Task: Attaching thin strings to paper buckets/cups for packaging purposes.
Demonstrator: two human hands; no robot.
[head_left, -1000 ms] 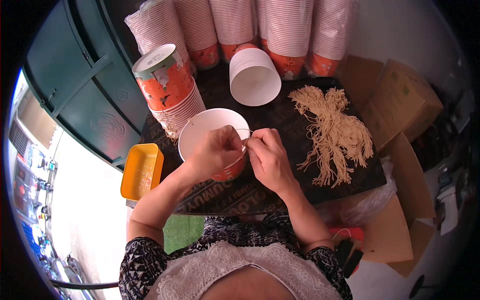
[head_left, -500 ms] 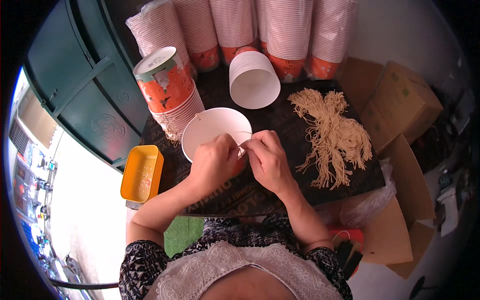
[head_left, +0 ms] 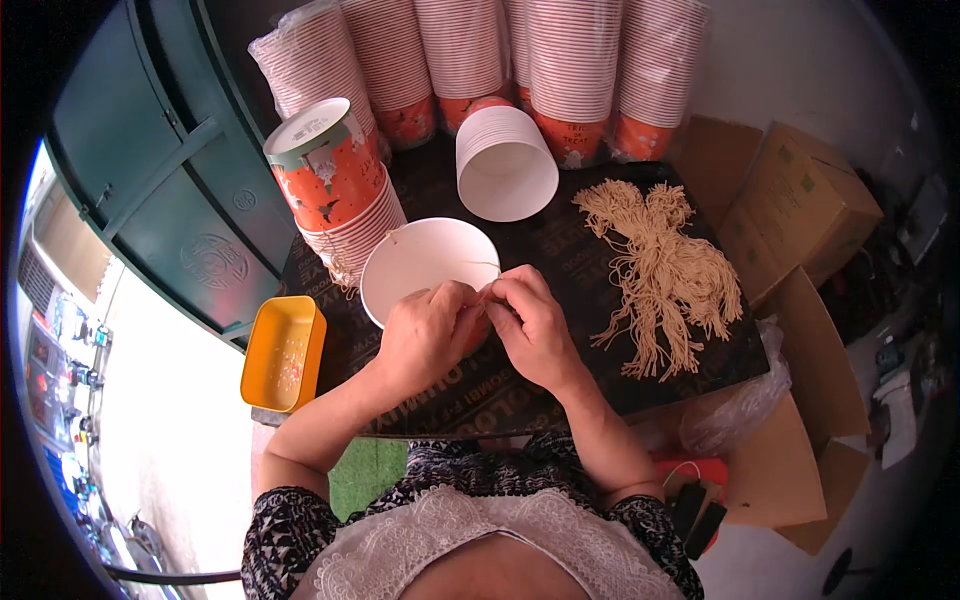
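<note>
A paper bucket (head_left: 420, 262), white inside, stands tilted at the near middle of the table, its mouth facing up. At the bucket's near right rim my left hand (head_left: 428, 328) and my right hand (head_left: 532, 325) meet with fingertips pinched together. Between them they grip a thin beige string (head_left: 484, 264), whose free end shows above the rim inside the bucket. The fingers hide where the string meets the bucket wall. To the right lies a loose bundle of beige strings (head_left: 680, 270).
Upturned orange buckets (head_left: 330, 190) form a stack at left, strings hanging from the rims. Nested buckets (head_left: 508, 180) lie behind the working one. Wrapped bucket stacks (head_left: 570, 60) line the back. A yellow tray (head_left: 260, 345) sits at the left edge; cardboard boxes (head_left: 800, 215) stand right.
My fingertips have drawn closer together on the string, and the right hand has shifted slightly left. Less string shows between the fingers.
</note>
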